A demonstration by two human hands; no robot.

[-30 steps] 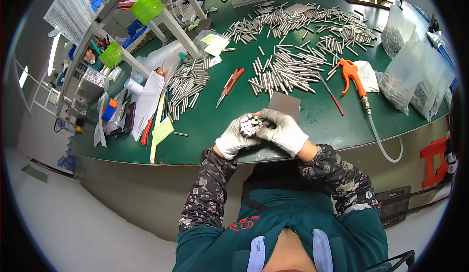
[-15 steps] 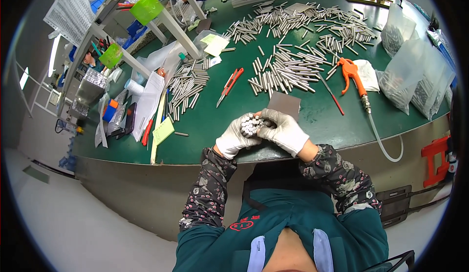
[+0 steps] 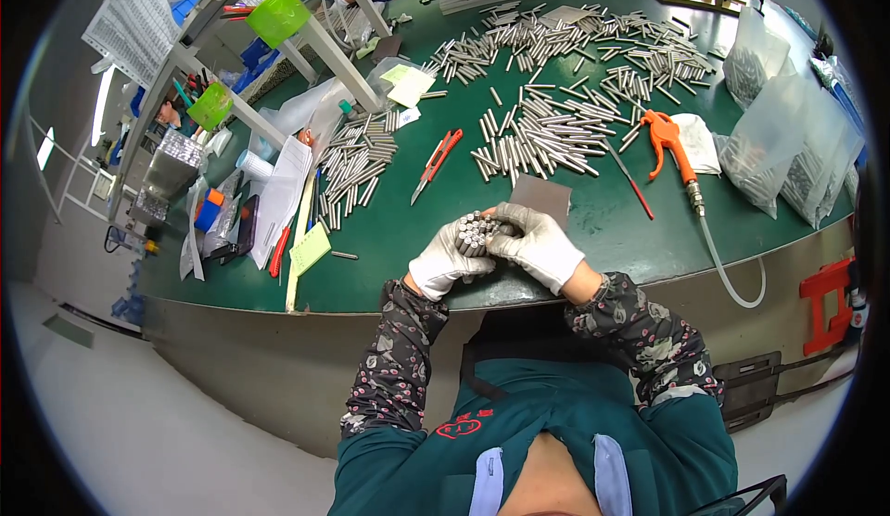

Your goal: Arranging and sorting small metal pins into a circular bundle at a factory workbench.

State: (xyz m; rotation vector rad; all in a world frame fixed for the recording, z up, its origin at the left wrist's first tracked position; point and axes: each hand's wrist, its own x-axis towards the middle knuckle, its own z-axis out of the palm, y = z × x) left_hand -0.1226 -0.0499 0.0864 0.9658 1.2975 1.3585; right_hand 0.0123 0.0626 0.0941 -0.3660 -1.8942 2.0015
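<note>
A bundle of short metal rods (image 3: 474, 232) stands between my gloved hands, its round ends facing up. My left hand (image 3: 439, 262) is closed round the bundle's left side. On the other side my right hand (image 3: 540, 244) grips it, with the thumb and fingers at its edge. Just behind the hands lies a flat dark grey square sheet (image 3: 541, 197). Farther back, loose metal rods (image 3: 542, 136) are heaped on the green table (image 3: 408, 229).
An orange-handled craft knife (image 3: 437, 165) lies left of the rods. To the right are a red-handled file (image 3: 632, 182), an orange air gun (image 3: 669, 145) with its hose, and clear bags of rods (image 3: 762, 150). Papers (image 3: 281, 191) and a shelf post stand left.
The bundle has tilted slightly, so more of the rods' sides shows below their ends. My right hand has shifted a little left; both hands stay on the bundle.
</note>
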